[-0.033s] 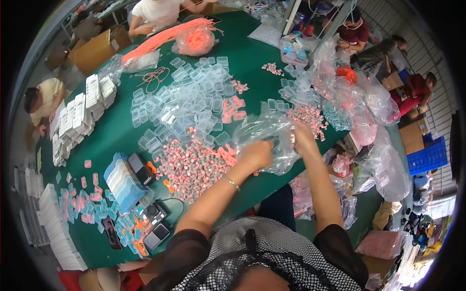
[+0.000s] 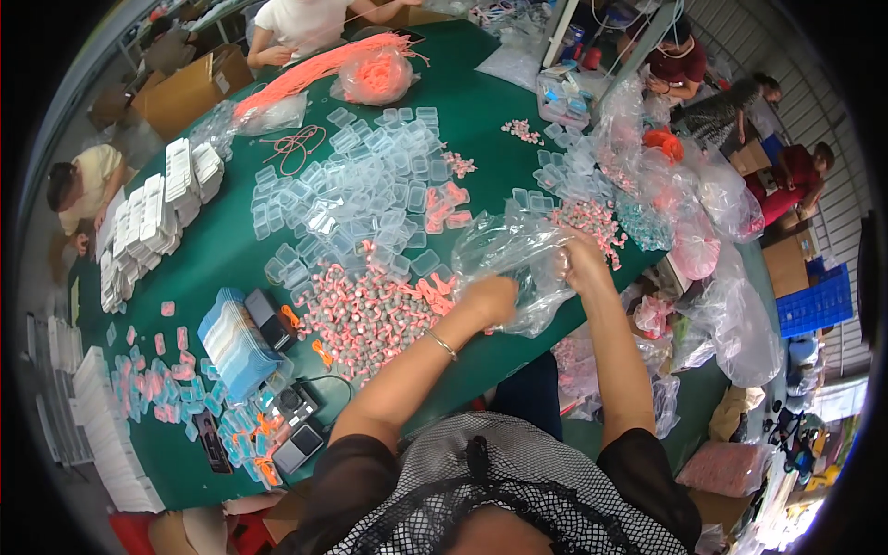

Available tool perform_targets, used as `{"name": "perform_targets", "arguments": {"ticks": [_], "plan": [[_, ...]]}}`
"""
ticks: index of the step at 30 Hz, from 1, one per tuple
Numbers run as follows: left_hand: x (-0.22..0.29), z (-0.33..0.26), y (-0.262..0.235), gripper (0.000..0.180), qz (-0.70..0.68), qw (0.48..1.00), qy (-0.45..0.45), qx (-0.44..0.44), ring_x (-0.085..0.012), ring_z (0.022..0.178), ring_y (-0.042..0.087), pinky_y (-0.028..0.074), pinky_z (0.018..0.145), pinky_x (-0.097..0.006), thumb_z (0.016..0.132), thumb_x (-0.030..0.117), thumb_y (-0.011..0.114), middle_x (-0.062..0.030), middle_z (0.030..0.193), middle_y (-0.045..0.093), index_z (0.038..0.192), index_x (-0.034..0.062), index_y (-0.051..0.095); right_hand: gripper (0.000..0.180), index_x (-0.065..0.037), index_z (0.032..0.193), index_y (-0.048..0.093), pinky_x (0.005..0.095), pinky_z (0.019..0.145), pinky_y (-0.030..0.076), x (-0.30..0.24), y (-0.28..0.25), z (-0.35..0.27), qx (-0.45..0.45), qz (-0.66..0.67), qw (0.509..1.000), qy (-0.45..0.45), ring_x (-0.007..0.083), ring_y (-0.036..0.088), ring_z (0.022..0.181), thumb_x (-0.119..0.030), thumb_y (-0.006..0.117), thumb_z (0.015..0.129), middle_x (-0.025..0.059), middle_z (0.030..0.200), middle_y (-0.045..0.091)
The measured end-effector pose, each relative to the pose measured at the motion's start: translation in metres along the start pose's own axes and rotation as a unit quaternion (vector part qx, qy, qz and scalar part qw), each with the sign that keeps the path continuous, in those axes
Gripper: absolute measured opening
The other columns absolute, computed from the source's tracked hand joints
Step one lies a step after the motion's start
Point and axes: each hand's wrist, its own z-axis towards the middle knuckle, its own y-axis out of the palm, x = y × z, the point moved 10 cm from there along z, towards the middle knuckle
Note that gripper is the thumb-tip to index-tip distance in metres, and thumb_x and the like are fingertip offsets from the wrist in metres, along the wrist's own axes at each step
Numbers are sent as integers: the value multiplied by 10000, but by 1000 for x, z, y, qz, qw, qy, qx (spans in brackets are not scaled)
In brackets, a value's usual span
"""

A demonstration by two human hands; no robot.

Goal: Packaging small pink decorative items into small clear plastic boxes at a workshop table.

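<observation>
A clear plastic bag (image 2: 495,250), crumpled and puffed out, is held above the table's near right part. My right hand (image 2: 585,263) grips its right side with curled fingers. On its near left side is my left hand (image 2: 490,302), closed like a fist and slightly blurred; what its fingers hold is hidden. Left of that hand spreads a heap of small pink-and-grey pieces (image 2: 361,319). A smaller heap of similar pieces (image 2: 592,227) lies just beyond my right hand. Past the bag, several small clear plastic boxes (image 2: 356,194) are piled up, a few holding pink pieces (image 2: 444,205).
A striped blue cloth pouch (image 2: 239,347), a dark box (image 2: 268,319) and small devices (image 2: 298,449) lie at left on the green table (image 2: 222,245). White trays (image 2: 153,217) are stacked farther left. Filled plastic bags (image 2: 694,245) crowd the right edge. Other people sit around.
My left hand has shifted slightly to the right along the bag. The bag's folds have changed shape, while my right hand stays nearly in place on it.
</observation>
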Motion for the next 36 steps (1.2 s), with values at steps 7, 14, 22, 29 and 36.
{"name": "perform_targets", "arguments": {"ticks": [7,14,22,29,36], "plan": [[-45,3,43,678,-363,915,-81,-157,-210,841,645,533,762,-320,679,121,805,-110,1029,638,1297,23,543,76,-66,863,616,276,391,389,18,12,49,-36,105,992,64,118,505,481,-62,543,884,19,670,565],[-74,27,27,762,-618,772,-149,-4,-277,1022,601,523,874,-378,734,109,778,-159,1220,555,1402,26,423,104,-78,975,604,310,432,484,3,60,58,-132,-27,989,67,139,566,534,-123,604,882,44,812,617],[-3,-63,-139,849,-9,870,102,483,-373,1250,440,310,1031,-559,636,164,819,-234,1338,452,1396,134,442,173,-95,1064,605,306,453,472,-59,78,49,-153,-96,984,0,135,581,575,-161,583,906,44,857,643],[-111,-9,-230,279,-20,879,16,476,-329,869,671,452,836,-495,791,106,607,-194,851,686,1053,68,693,310,5,1145,601,236,714,519,-136,221,62,-269,-255,913,-170,94,626,816,-99,666,861,43,1015,639],[-223,-44,-299,307,-318,796,-56,512,-90,550,488,409,496,-264,859,61,479,-10,713,574,1107,-16,644,767,-194,1291,558,478,1087,337,-131,325,-34,-128,-475,542,-682,367,375,1307,-218,852,584,137,1386,438]]}}
